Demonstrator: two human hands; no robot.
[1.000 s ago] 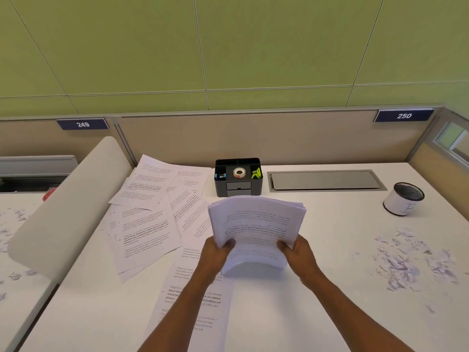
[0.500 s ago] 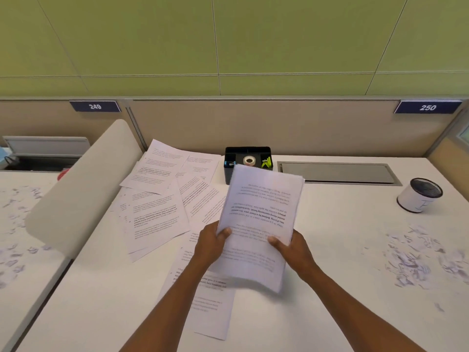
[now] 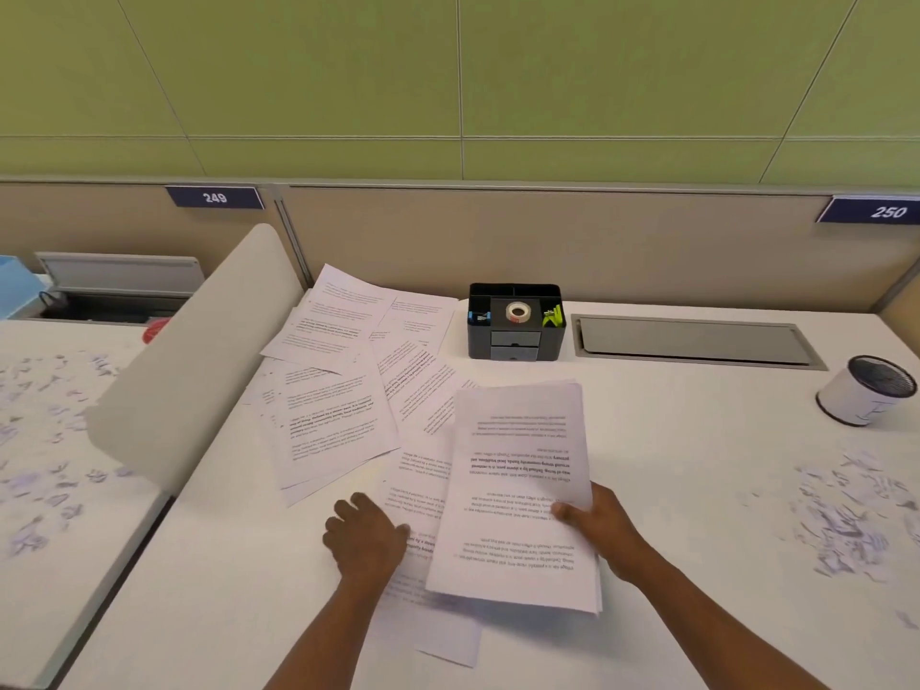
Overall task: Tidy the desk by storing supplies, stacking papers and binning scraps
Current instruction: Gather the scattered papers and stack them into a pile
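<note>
Grey cable hatch [image 3: 697, 341] in desktop — curved white divider [image 3: 199, 351] left.

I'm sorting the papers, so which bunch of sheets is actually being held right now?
The thick stack in front, gripped at its right edge by the right hand. The other sheets lie spread loose on the desk, further left.

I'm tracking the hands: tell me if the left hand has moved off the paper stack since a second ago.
Yes. The left hand has let go of the stack and moved left, away from the organizer, onto a loose sheet.
</note>
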